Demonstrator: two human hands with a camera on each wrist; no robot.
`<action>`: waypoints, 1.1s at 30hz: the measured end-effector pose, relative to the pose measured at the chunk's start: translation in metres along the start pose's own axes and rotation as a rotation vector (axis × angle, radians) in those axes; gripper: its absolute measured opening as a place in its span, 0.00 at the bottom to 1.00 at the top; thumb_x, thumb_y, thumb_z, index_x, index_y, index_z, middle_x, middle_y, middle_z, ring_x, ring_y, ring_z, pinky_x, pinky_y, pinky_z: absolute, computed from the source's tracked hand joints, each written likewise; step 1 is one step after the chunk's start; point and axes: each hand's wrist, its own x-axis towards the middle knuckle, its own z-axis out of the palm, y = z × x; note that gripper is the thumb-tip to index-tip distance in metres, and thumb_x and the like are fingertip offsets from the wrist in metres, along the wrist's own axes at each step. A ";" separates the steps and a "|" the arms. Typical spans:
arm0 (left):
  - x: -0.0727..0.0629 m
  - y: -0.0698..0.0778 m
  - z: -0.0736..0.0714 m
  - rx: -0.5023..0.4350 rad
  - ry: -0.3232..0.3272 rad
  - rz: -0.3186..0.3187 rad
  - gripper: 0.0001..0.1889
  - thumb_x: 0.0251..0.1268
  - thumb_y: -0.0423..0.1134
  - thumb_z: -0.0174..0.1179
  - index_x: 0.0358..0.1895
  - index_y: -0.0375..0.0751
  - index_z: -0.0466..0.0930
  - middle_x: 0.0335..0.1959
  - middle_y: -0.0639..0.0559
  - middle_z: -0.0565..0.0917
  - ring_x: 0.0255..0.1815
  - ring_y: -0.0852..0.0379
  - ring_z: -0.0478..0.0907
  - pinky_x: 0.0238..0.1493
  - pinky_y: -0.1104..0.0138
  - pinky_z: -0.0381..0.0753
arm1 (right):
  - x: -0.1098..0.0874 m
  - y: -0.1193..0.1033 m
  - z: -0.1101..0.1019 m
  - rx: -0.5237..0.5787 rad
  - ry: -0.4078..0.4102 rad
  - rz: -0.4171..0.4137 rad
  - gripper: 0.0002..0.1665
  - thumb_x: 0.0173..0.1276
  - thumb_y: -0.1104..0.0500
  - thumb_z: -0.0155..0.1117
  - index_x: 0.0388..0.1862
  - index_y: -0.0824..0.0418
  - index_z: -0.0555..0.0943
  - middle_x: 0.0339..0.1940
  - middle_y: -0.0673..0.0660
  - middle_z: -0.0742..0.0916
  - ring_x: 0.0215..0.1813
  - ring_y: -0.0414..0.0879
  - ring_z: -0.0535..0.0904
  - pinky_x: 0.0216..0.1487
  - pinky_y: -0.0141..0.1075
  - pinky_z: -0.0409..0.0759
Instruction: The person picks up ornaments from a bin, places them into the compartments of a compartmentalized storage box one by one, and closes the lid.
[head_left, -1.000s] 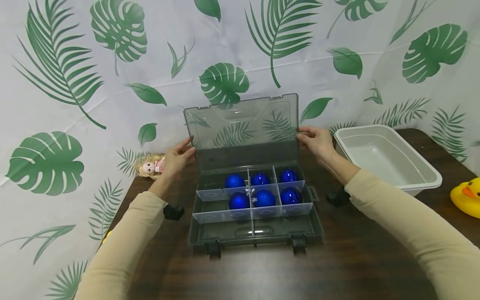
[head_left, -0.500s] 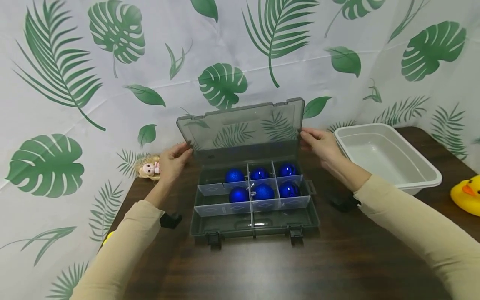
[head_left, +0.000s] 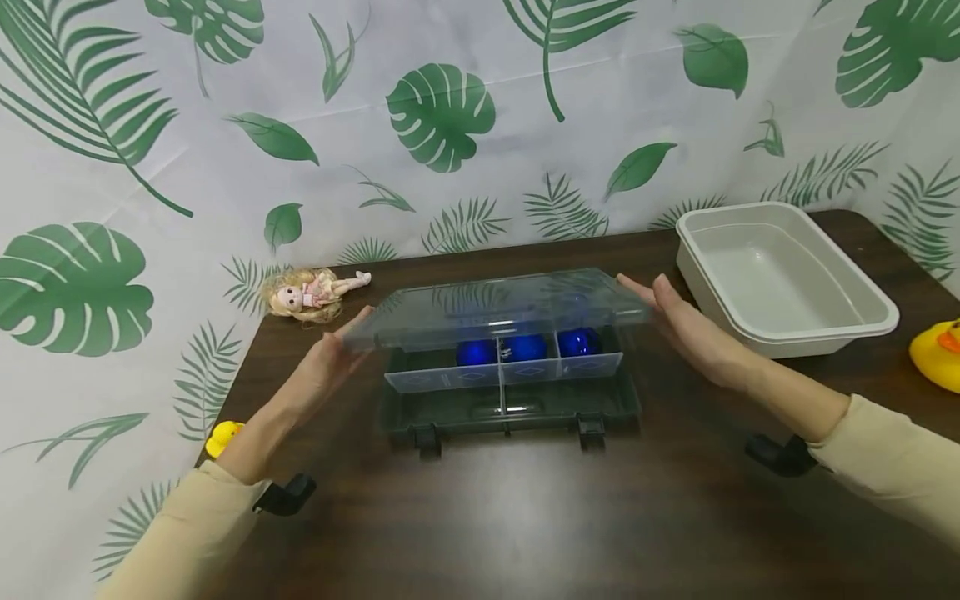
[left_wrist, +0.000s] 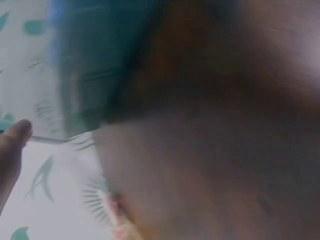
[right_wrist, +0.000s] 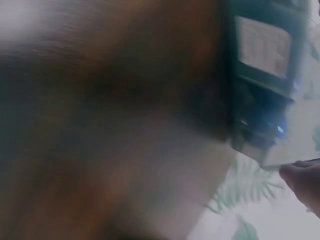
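A smoky clear divided box point(head_left: 517, 404) lies in the middle of the table, its lid point(head_left: 487, 304) tilted low over the rear compartments. Blue glitter and shiny balls point(head_left: 525, 348) sit in the divided cells; the back ones show faintly through the lid. My left hand point(head_left: 326, 362) touches the lid's left edge, fingers reaching along it. On the opposite edge, my right hand point(head_left: 701, 337) rests with fingers extended and thumb apart. Only a thumb point(left_wrist: 20, 130) shows in the left wrist view, beside the lid's edge. Both wrist views are blurred.
A pale grey basin point(head_left: 787, 275) stands at the back right, with a large yellow duck point(head_left: 941, 354) in front of it. A blond doll point(head_left: 311, 293) lies at the back left. A small yellow duck point(head_left: 222, 437) is near the table's left edge.
The lid has swung forward and down from nearly upright. Both hands have moved with it, from pinching its sides to straighter fingers along the edges. The head view has tilted down.
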 end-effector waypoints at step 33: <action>-0.018 -0.037 0.019 0.229 0.030 -0.123 0.44 0.63 0.38 0.60 0.74 0.32 0.40 0.75 0.34 0.39 0.73 0.34 0.40 0.59 0.86 0.58 | -0.013 0.059 0.006 -0.341 -0.068 -0.089 0.52 0.66 0.55 0.63 0.77 0.49 0.39 0.78 0.60 0.44 0.76 0.64 0.40 0.64 0.69 0.49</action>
